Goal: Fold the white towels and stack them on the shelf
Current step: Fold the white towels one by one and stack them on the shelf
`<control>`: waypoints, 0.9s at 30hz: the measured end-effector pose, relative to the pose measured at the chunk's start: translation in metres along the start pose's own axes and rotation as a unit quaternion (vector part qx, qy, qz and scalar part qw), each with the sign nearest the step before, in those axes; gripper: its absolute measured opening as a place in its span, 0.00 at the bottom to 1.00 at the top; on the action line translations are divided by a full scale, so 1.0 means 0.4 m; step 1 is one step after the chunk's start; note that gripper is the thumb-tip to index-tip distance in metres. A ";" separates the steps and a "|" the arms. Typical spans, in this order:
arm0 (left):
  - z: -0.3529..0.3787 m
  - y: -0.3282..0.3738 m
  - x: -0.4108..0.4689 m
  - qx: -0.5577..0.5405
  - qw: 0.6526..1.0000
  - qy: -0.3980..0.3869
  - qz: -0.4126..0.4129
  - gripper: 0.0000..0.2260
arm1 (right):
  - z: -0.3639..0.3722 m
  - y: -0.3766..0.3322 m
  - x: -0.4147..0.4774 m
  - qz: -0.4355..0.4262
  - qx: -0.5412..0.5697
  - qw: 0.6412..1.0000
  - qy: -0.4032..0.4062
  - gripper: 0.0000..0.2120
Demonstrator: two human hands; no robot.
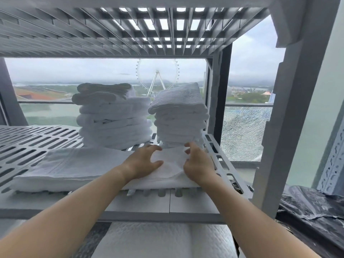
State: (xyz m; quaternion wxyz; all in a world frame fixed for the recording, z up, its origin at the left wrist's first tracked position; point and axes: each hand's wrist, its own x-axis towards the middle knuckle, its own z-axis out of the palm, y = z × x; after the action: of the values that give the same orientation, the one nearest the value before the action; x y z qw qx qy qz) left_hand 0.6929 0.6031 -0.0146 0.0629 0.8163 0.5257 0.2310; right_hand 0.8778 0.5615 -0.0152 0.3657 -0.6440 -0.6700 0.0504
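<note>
Folded white towel (74, 168) lying flat along the front of the slatted shelf (28, 144), long axis left to right. Both hands sit at its right end, with the bulk extending to their left. Left hand (143, 161): fingers spread, pressing the cloth down. Right hand (197, 162): fingers curled, pinching the bunched end; nearer the right stack (180, 116) just behind. Left stack (113, 118) stands beside it. No brand, label or legible writing visible.
</note>
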 end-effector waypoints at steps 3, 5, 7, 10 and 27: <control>-0.017 -0.021 0.007 0.030 0.998 0.057 0.001 0.26 | 0.022 -0.005 -0.036 -0.083 0.011 0.996 0.007 0.23; -0.019 -0.024 0.009 0.023 0.998 0.049 0.016 0.23 | 0.030 0.003 -0.046 -0.076 0.027 0.996 0.025 0.22; -0.013 -0.021 0.003 0.026 0.998 0.027 0.042 0.19 | 0.027 0.018 -0.042 -0.047 0.018 0.998 0.049 0.21; -0.002 -0.004 -0.019 -0.025 0.995 -0.023 0.094 0.17 | 0.014 0.040 -0.028 -0.008 0.000 0.998 0.055 0.20; 0.046 0.084 -0.065 -0.122 0.982 -0.091 0.111 0.11 | -0.017 0.059 -0.029 0.032 -0.086 0.995 0.046 0.18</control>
State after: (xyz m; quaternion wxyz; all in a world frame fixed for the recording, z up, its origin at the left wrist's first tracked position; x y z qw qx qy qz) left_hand 0.7202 0.5677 -0.0274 0.1836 0.8735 0.3913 0.2241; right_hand 0.9002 0.5521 -0.0279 0.3380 -0.6954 -0.6336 -0.0255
